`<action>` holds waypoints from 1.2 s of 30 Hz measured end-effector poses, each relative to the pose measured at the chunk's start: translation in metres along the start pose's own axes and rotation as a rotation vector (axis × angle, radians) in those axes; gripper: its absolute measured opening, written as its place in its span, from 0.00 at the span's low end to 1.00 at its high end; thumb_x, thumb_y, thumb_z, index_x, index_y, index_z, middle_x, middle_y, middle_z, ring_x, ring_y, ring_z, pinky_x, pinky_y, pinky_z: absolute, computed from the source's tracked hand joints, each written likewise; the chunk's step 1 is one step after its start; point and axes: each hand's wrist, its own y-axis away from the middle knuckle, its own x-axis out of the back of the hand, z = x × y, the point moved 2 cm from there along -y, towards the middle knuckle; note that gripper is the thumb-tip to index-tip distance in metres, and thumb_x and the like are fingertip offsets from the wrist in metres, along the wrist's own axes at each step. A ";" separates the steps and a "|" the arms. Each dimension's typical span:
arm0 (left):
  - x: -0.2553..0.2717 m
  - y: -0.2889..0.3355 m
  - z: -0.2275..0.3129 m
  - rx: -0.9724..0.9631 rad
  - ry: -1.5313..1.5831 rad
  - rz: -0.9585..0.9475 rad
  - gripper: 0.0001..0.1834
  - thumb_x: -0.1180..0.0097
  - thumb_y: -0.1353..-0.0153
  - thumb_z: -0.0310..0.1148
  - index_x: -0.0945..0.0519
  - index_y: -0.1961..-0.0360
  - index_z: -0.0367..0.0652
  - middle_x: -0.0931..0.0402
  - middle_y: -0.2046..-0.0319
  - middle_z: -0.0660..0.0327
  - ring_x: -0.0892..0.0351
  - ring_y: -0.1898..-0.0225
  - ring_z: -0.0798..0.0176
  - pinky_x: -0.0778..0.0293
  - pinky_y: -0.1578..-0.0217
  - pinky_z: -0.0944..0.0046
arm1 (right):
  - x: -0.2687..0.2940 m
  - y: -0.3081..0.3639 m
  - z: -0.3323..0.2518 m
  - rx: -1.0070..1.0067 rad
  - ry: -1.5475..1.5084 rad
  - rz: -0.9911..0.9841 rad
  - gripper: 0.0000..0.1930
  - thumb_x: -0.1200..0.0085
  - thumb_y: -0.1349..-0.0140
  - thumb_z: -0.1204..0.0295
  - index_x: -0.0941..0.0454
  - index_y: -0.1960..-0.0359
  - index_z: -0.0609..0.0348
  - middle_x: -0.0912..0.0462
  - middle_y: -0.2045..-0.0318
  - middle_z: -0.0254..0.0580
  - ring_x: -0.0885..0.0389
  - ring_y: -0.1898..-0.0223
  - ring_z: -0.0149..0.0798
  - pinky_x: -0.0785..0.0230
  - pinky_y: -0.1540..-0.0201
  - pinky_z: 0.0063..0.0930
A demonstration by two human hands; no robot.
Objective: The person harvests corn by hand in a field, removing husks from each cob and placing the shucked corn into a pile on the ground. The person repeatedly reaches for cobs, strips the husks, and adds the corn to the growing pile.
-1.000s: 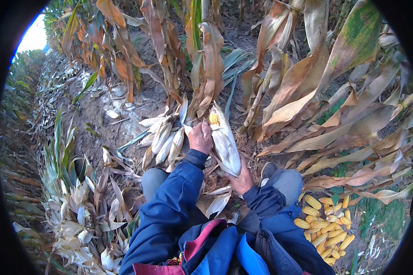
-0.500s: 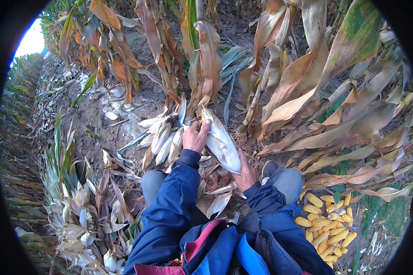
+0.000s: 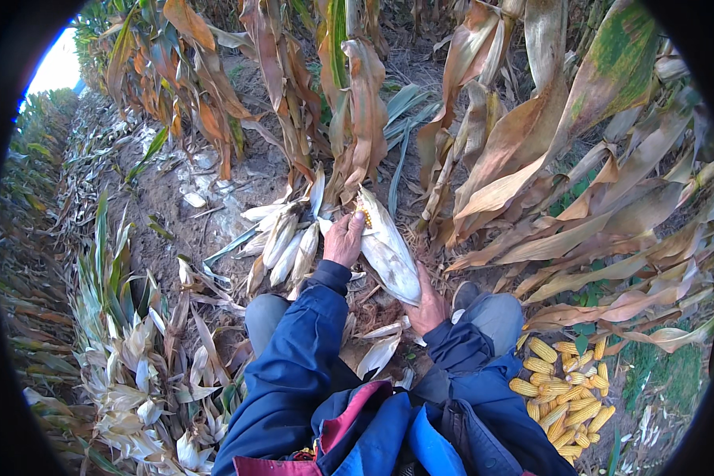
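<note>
An ear of corn (image 3: 390, 252) in its pale dry husk lies slantwise between my hands. Yellow kernels show at its far tip, where the husk is parted. My left hand (image 3: 343, 239) is closed there, thumb against the husk beside the bared kernels. Around the lower end of the ear, my right hand (image 3: 428, 305) is wrapped, its fingers partly hidden beneath. Just left of my left hand, a bunch of pale, empty-looking husks (image 3: 282, 242) rests on the soil.
Husked yellow cobs (image 3: 563, 397) are piled on the ground by my right side. Loose husks and leaves (image 3: 127, 389) heap up at the lower left. Dry corn stalks (image 3: 365, 103) stand ahead, and long brown leaves (image 3: 523, 174) reach in from the right. A torn husk (image 3: 379, 355) lies between my knees.
The husk at the ear's far tip has parted further, and more yellow kernels show. My left hand has moved slightly down and to the right; my right hand keeps its hold.
</note>
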 end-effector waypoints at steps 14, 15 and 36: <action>-0.012 0.003 -0.010 0.004 0.292 0.032 0.23 0.48 0.29 0.48 0.19 0.62 0.34 0.21 0.74 0.61 0.29 0.69 0.72 0.29 0.65 0.66 | -0.009 0.001 0.003 -0.060 -0.057 -0.041 0.47 0.35 0.45 0.65 0.53 0.26 0.46 0.17 0.57 0.63 0.17 0.59 0.65 0.24 0.57 0.51; -0.011 0.003 -0.009 0.009 0.287 0.026 0.23 0.48 0.29 0.48 0.19 0.62 0.34 0.21 0.73 0.61 0.29 0.69 0.72 0.29 0.65 0.66 | -0.009 0.001 0.003 -0.062 -0.053 -0.039 0.48 0.34 0.44 0.65 0.53 0.26 0.46 0.17 0.57 0.63 0.17 0.58 0.65 0.24 0.57 0.51; -0.014 0.005 -0.012 0.031 0.195 0.028 0.22 0.48 0.30 0.49 0.18 0.60 0.36 0.19 0.73 0.58 0.25 0.70 0.68 0.28 0.64 0.64 | -0.019 0.000 0.011 -0.104 -0.011 -0.053 0.50 0.33 0.46 0.59 0.55 0.27 0.42 0.16 0.64 0.61 0.16 0.62 0.64 0.23 0.60 0.52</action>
